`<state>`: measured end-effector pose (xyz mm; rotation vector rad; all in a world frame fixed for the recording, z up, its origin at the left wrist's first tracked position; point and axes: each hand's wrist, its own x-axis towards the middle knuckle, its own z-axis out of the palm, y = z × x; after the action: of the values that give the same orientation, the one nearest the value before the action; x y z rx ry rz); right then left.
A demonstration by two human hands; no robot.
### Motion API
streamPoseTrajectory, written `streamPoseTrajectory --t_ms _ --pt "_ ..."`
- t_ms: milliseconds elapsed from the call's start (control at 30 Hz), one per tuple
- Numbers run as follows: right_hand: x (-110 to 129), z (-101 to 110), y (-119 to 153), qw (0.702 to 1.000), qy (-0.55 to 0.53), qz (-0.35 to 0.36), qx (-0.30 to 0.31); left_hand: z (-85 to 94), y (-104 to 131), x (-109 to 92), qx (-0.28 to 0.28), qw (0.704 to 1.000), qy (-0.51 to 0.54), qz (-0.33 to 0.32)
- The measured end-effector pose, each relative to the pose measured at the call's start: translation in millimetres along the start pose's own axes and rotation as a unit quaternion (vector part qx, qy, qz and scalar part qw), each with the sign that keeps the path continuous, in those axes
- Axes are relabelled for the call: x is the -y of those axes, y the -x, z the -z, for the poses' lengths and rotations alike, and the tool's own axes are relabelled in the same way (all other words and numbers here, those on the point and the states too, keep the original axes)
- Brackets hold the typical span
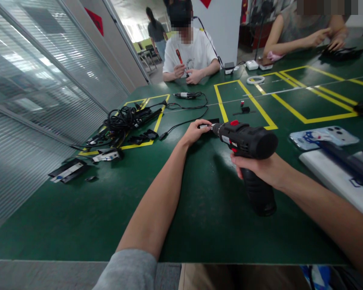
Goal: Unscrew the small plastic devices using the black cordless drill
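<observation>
My right hand (257, 167) is wrapped round the grip of a black cordless drill (248, 139) with red switches. The drill lies level, its chuck pointing left toward my left hand (196, 132). With its fingers closed, my left hand holds down a small dark piece with a pale strip (205, 126) on the table. The drill's tip meets this piece or sits right beside it; the exact contact is too small to tell. Part of a flat black piece (214, 121) shows just behind the chuck.
The green table (109, 217) bears yellow tape outlines. Tangled black cables (124, 121) and flat black parts (68, 171) lie to the left. A phone (323, 136) and a white case (335, 177) lie right. Across the table, a person holds a red screwdriver (179, 56); another sits far right.
</observation>
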<state>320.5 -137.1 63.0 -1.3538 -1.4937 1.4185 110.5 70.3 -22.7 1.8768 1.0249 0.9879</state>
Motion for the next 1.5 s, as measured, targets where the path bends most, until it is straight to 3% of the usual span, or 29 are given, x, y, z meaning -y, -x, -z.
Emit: streamPoseTrajectory --t_ms 667,1200,1500 --pt "-1 -1 -2 1.000 -0.002 0.012 -0.003 0.0 -1 4 -0.001 1.000 0.014 -0.008" --pt "-1 0 -1 1.000 0.006 0.010 -0.006 1.3 -4 9 0.013 0.999 0.040 0.024" --pt "-1 1 -1 1.000 0.002 0.000 -0.004 1.6 -3 6 0.010 1.000 -0.004 0.010"
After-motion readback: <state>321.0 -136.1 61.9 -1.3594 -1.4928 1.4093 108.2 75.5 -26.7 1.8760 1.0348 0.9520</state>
